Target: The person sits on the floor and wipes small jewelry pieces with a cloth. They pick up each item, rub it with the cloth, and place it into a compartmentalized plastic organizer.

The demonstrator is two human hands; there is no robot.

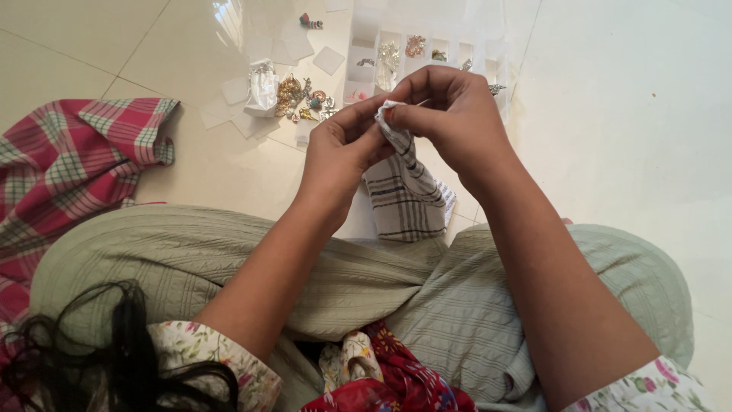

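Your left hand [339,149] and right hand [450,114] both pinch the top edge of the striped cloth [404,194], fingers clamped on it. Cloth hangs just below the clear compartment box [366,46]; trinket pile [301,95] left of the box, plaid fabric [69,168] far left.

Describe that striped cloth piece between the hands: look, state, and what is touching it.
The striped cloth is a small piece of white fabric with dark lines crossing in a check. Its top edge is bunched and pinched between the fingertips of the left hand and right hand. The rest hangs down limp, widening toward its lower edge just above the pale tiled floor, in front of the person's crossed legs. Whether the hanging end rests on the floor cannot be told.
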